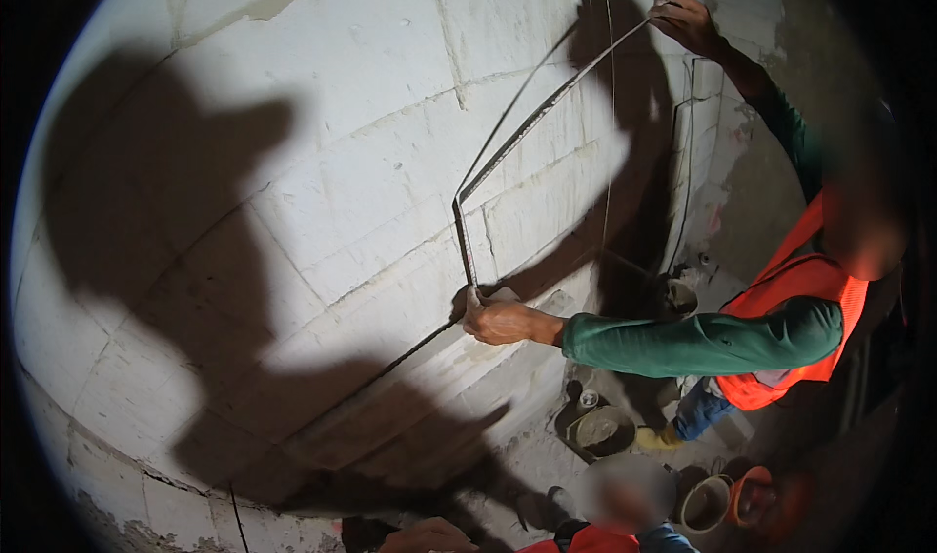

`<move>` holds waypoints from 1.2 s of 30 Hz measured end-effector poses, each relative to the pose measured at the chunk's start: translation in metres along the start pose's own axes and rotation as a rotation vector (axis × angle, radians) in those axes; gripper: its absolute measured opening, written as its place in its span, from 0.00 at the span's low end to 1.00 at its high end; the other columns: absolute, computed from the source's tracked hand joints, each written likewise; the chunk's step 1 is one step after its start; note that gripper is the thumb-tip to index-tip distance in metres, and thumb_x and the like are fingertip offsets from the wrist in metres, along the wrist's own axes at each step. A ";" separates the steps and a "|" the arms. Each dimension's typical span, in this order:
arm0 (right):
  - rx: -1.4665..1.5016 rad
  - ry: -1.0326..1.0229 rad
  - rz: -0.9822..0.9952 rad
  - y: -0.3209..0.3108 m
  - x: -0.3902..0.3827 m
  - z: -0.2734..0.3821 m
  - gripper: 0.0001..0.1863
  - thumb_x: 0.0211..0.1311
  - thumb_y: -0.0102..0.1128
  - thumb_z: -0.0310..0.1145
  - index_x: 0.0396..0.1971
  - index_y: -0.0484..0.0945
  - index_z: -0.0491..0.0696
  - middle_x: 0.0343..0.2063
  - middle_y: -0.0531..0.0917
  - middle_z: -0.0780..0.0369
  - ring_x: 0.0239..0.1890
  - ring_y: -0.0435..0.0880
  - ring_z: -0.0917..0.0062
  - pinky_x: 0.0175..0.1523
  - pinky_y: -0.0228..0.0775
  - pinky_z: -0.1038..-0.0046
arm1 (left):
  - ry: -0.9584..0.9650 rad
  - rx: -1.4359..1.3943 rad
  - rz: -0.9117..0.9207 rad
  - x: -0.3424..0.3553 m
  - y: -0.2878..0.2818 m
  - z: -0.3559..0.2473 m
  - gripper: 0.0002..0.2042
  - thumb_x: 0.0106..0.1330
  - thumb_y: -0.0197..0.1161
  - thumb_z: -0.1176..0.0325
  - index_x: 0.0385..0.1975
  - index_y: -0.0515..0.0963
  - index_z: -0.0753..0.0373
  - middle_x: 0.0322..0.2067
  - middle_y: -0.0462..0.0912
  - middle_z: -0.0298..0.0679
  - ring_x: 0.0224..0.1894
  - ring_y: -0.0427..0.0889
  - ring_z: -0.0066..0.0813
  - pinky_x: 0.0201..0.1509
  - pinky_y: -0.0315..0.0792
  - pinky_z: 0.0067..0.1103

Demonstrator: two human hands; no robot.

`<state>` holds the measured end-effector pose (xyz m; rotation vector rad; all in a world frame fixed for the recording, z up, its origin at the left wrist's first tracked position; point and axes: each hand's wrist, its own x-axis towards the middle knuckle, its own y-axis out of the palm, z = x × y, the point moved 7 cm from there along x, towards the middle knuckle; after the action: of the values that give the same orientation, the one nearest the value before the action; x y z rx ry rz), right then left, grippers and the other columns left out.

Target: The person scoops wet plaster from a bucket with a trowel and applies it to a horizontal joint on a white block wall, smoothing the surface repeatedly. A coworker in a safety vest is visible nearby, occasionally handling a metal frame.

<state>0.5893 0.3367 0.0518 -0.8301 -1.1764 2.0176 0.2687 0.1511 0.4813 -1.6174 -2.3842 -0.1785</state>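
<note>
Neither of my hands is clearly in view; whose skin-coloured shape is at the lower edge, I cannot tell. A co-worker in a green sleeve (664,343) and orange vest holds a long, thin strip (542,114), apparently a measuring tape, against the pale block wall (332,143). Their raised hand (683,21) pinches its upper end at the top right; their lower hand (496,319) grips the other end near a horizontal groove (415,348). Between them the strip bends sharply. A fine vertical line (606,221) hangs in front of the wall. Large shadows fall across the blocks.
Below, a second person in an orange vest (591,541) is at the bottom edge, head blurred. Buckets (701,504), a mortar tub (600,434) and a small can (589,398) stand on the dusty floor at lower right. A grey plastered wall (732,172) rises on the right.
</note>
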 end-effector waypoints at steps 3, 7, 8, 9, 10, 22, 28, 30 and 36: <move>-0.100 0.046 0.054 0.053 -0.035 -0.071 0.13 0.71 0.56 0.37 0.37 0.87 0.45 0.41 0.92 0.51 0.42 0.94 0.52 0.48 0.87 0.51 | 0.011 -0.004 0.064 0.009 0.006 0.001 0.06 0.73 0.76 0.71 0.39 0.90 0.69 0.35 0.89 0.46 0.37 0.86 0.39 0.41 0.79 0.33; -0.155 0.006 0.112 0.095 -0.089 -0.122 0.15 0.71 0.61 0.41 0.32 0.89 0.44 0.38 0.93 0.51 0.40 0.95 0.58 0.45 0.87 0.52 | 0.018 -0.002 0.106 0.017 0.010 0.002 0.06 0.74 0.76 0.71 0.39 0.90 0.68 0.36 0.90 0.46 0.38 0.86 0.38 0.41 0.79 0.33; -0.251 -0.094 0.159 0.106 -0.098 -0.120 0.16 0.70 0.63 0.42 0.31 0.89 0.44 0.37 0.93 0.52 0.39 0.95 0.59 0.44 0.87 0.52 | 0.015 0.001 0.109 0.018 0.011 0.003 0.07 0.74 0.76 0.70 0.39 0.90 0.68 0.36 0.90 0.46 0.38 0.86 0.37 0.41 0.79 0.32; -0.248 -0.092 0.160 0.111 -0.108 -0.122 0.16 0.70 0.63 0.42 0.31 0.89 0.44 0.37 0.93 0.52 0.39 0.95 0.59 0.44 0.87 0.52 | 0.012 0.003 0.112 0.019 0.011 0.004 0.07 0.74 0.76 0.70 0.39 0.90 0.68 0.36 0.90 0.46 0.38 0.86 0.37 0.40 0.79 0.32; -0.172 -0.030 0.161 0.115 -0.113 -0.125 0.16 0.70 0.63 0.43 0.33 0.88 0.44 0.37 0.92 0.53 0.39 0.94 0.60 0.43 0.86 0.52 | 0.009 0.005 0.114 0.019 0.012 0.005 0.07 0.74 0.76 0.69 0.39 0.90 0.68 0.36 0.90 0.46 0.38 0.86 0.37 0.40 0.79 0.32; 0.703 0.674 0.199 0.166 -0.151 -0.149 0.26 0.75 0.57 0.57 0.53 0.80 0.47 0.37 0.84 0.59 0.37 0.84 0.69 0.37 0.80 0.54 | 0.035 0.046 0.140 0.024 0.014 0.007 0.08 0.76 0.74 0.68 0.40 0.90 0.67 0.35 0.90 0.47 0.36 0.85 0.36 0.38 0.78 0.31; 1.032 0.970 0.222 0.224 -0.170 -0.184 0.32 0.77 0.55 0.63 0.61 0.76 0.48 0.37 0.80 0.62 0.36 0.79 0.72 0.35 0.77 0.54 | 0.022 -0.001 0.074 0.032 0.012 -0.001 0.06 0.75 0.74 0.71 0.41 0.90 0.68 0.33 0.88 0.45 0.32 0.82 0.34 0.36 0.77 0.32; 0.873 0.941 0.245 0.216 -0.162 -0.197 0.23 0.75 0.60 0.55 0.47 0.81 0.47 0.35 0.85 0.60 0.36 0.85 0.68 0.38 0.80 0.53 | 0.268 0.046 0.013 0.040 0.005 -0.035 0.07 0.74 0.74 0.70 0.42 0.90 0.68 0.32 0.87 0.44 0.31 0.81 0.33 0.35 0.76 0.32; 0.724 0.918 0.325 0.194 -0.157 -0.218 0.14 0.75 0.66 0.43 0.33 0.87 0.48 0.39 0.88 0.64 0.45 0.89 0.75 0.55 0.83 0.61 | 1.039 -0.090 -0.020 0.012 -0.017 -0.180 0.05 0.75 0.73 0.61 0.45 0.87 0.49 0.30 0.80 0.30 0.25 0.77 0.25 0.28 0.75 0.27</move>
<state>0.8096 0.2440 -0.1776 -1.3593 0.2020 1.7247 0.2743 0.1121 0.6577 -1.0898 -1.5765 -0.8862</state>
